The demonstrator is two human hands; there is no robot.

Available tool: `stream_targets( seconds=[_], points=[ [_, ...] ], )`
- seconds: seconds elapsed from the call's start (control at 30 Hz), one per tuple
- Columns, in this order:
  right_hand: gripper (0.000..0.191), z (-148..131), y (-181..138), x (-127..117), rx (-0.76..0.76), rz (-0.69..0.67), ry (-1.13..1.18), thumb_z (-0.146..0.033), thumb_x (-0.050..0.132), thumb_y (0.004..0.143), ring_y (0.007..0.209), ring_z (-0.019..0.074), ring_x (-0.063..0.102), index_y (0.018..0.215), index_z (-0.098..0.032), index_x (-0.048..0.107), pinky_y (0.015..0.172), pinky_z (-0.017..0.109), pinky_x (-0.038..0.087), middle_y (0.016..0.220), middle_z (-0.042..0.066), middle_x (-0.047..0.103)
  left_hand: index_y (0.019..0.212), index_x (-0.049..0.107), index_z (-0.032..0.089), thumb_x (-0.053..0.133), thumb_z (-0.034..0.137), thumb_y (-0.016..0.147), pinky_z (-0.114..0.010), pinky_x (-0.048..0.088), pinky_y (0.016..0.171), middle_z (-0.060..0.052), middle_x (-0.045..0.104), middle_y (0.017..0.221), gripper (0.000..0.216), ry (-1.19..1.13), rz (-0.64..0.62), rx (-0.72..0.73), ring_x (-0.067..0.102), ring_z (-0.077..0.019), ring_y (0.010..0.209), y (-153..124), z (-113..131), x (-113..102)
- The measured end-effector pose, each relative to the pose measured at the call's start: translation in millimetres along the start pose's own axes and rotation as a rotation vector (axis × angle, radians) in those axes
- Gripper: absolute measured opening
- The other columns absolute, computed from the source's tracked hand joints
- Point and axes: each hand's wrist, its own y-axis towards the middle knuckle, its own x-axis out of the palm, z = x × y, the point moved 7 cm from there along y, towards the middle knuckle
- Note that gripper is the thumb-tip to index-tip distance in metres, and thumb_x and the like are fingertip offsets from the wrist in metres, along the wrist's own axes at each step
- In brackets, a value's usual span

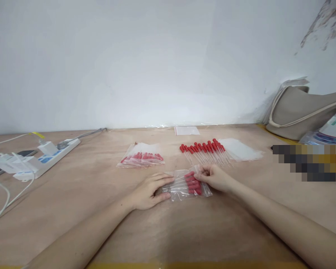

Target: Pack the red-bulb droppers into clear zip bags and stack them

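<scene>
A clear zip bag [179,186] lies on the table in front of me, with several red-bulbed glass droppers [193,184] inside, bulbs toward the right. My right hand [212,176] pinches the bag's upper right edge, near its opening, between thumb and fingers. At the bag's left end rests my left hand [154,190], its fingers stretched out and the thumb apart, touching the plastic. Just beyond the bag, a row of loose droppers [207,147] lies with red bulbs pointing away from me. Filled bags of droppers [142,158] are piled to the left of that row.
Flat translucent bags [239,149] lie right of the loose droppers. One white bag [187,130] is near the wall. A power strip [53,158] with chargers and cables occupies the left side. A grey bag [302,112] stands at the back right, beside plastic packaging [332,129].
</scene>
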Motion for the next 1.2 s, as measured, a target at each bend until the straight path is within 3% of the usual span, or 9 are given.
stream_targets(
  seconds=[0.1, 0.2, 0.3, 0.43, 0.6, 0.73, 0.97, 1.1, 1.2],
  points=[
    [0.031, -8, -7, 3, -0.021, -0.068, 0.190, -0.043, 0.065, 0.066, 0.059, 0.0118, 0.057, 0.078, -0.016, 0.058, 0.054, 0.023, 0.044, 0.067, 0.000, 0.062, 0.130, 0.040, 0.027, 0.043, 0.034, 0.090, -0.039, 0.034, 0.100, -0.005, 0.044, 0.133, 0.041, 0.062, -0.015, 0.011, 0.041, -0.0212, 0.121, 1, -1, -4],
    [0.028, -23, -13, -10, -0.030, -0.099, 0.390, -0.040, 0.063, 0.070, 0.059, 0.0131, 0.058, 0.083, -0.017, 0.057, 0.057, 0.026, 0.048, 0.066, 0.000, 0.062, 0.121, 0.051, 0.028, 0.044, 0.036, 0.089, -0.045, 0.029, 0.100, -0.004, 0.048, 0.129, 0.034, 0.284, 0.147, -0.041, 0.041, -0.0250, 0.120, 5, -10, -27],
    [0.019, -37, -10, -41, -0.034, 0.089, 0.462, -0.034, 0.062, 0.072, 0.051, 0.0121, 0.056, 0.079, -0.017, 0.057, 0.048, 0.024, 0.046, 0.062, 0.001, 0.061, 0.120, 0.052, 0.024, 0.044, 0.034, 0.088, -0.048, 0.028, 0.098, -0.007, 0.050, 0.126, 0.035, 0.499, 0.291, -0.132, 0.039, -0.0284, 0.118, 8, -28, -48],
    [0.008, -48, 12, -54, -0.079, 0.325, 0.579, -0.022, 0.055, 0.075, 0.058, 0.0136, 0.061, 0.080, -0.017, 0.057, 0.053, 0.025, 0.050, 0.069, 0.004, 0.065, 0.111, 0.058, 0.026, 0.042, 0.029, 0.088, -0.047, 0.027, 0.098, -0.005, 0.055, 0.119, 0.028, 0.607, 0.277, -0.154, 0.044, -0.0272, 0.112, 10, -54, -51],
    [0.007, -49, 56, 0, -0.086, 0.318, 0.805, -0.013, 0.047, 0.076, 0.076, 0.0149, 0.064, 0.073, -0.017, 0.052, 0.071, 0.025, 0.052, 0.073, 0.005, 0.066, 0.105, 0.061, 0.024, 0.038, 0.023, 0.088, -0.043, 0.031, 0.097, -0.003, 0.057, 0.115, 0.029, 0.547, 0.331, -0.210, 0.044, -0.0243, 0.113, 2, -74, -45],
    [0.013, -36, 78, 42, 0.029, 0.446, 0.911, -0.009, 0.046, 0.075, 0.083, 0.0121, 0.062, 0.076, -0.021, 0.045, 0.074, 0.023, 0.052, 0.076, 0.000, 0.063, 0.102, 0.062, 0.022, 0.038, 0.021, 0.087, -0.045, 0.028, 0.099, -0.004, 0.056, 0.118, 0.028, 0.540, 0.374, -0.257, 0.040, -0.0253, 0.118, -1, -80, -43],
    [0.009, -31, 79, 93, 0.253, 0.145, 0.736, -0.012, 0.042, 0.081, 0.069, 0.0098, 0.062, 0.084, -0.019, 0.047, 0.066, 0.025, 0.053, 0.078, 0.004, 0.058, 0.100, 0.062, 0.025, 0.037, 0.021, 0.087, -0.052, 0.026, 0.097, -0.005, 0.055, 0.117, 0.028, 0.533, 0.422, -0.327, 0.041, -0.0285, 0.116, -6, -88, -45],
    [0.006, -24, 55, 63, 0.339, 0.031, 0.538, -0.018, 0.058, 0.073, 0.053, 0.0129, 0.058, 0.074, -0.013, 0.054, 0.052, 0.026, 0.050, 0.067, 0.008, 0.059, 0.101, 0.063, 0.024, 0.037, 0.022, 0.088, -0.051, 0.026, 0.098, -0.007, 0.050, 0.121, 0.029, 0.544, 0.454, -0.330, 0.038, -0.0285, 0.119, -9, -89, -45],
    [0.014, -26, 42, -11, 0.142, 0.127, -0.039, -0.029, 0.060, 0.071, 0.049, 0.0129, 0.054, 0.069, -0.015, 0.060, 0.050, 0.027, 0.046, 0.068, 0.008, 0.063, 0.104, 0.062, 0.023, 0.038, 0.023, 0.086, -0.052, 0.023, 0.100, -0.010, 0.047, 0.122, 0.029, 0.556, 0.490, -0.328, 0.035, -0.0285, 0.122, -10, -84, -47]
  ],
)
